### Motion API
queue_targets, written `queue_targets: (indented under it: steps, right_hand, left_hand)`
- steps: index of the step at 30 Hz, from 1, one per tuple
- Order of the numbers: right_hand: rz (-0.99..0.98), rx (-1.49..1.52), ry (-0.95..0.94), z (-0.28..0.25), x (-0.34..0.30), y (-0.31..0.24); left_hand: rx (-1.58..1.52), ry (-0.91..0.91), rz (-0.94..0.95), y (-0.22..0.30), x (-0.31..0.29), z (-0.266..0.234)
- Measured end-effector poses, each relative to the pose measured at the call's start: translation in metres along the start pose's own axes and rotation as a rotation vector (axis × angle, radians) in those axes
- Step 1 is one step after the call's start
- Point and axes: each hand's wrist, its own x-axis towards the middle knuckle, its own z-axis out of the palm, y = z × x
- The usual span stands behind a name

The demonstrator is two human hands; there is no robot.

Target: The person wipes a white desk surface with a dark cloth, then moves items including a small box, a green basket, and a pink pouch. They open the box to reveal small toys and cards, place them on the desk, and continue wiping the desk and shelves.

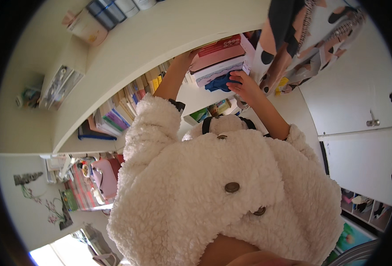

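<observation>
My right hand [245, 87] has its fingers over a bunched dark blue cloth [219, 83], its thumb out of sight. The cloth bulges in front of a white box with a patterned side [203, 80]. On that box rests a pink box [218, 58], with a red box [222, 45] at the top of the stack. My left hand [186, 60] reaches up into the shelf at the left end of the stack. Its fingers are hidden there.
Books [129, 102] stand in a row left of the boxes, under a curved white shelf board [138, 53]. Patterned fabric [289, 48] hangs at the right, beside a white cabinet door [355, 106]. A pink bag [104, 177] sits at the lower left.
</observation>
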Motion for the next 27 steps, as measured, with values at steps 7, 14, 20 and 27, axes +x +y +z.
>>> queue_targets:
  steps: [7,14,20,27]
  right_hand:
    - [-0.140,-0.028,0.051,-0.023,-0.024,-0.021]
    - [-0.174,-0.141,0.043,-0.050,-0.053,-0.036]
    - [-0.120,-0.253,0.106,-0.054,-0.065,-0.045]
    - [-0.165,-0.328,-0.062,-0.049,-0.055,-0.046]
  left_hand:
    - [0.158,-0.044,0.043,-0.011,0.033,0.077]
    - [0.325,-0.029,0.146,-0.023,0.047,0.111]
    - [0.480,0.010,0.277,-0.026,0.048,0.119]
    - [0.734,0.075,0.499,-0.031,0.035,0.111]
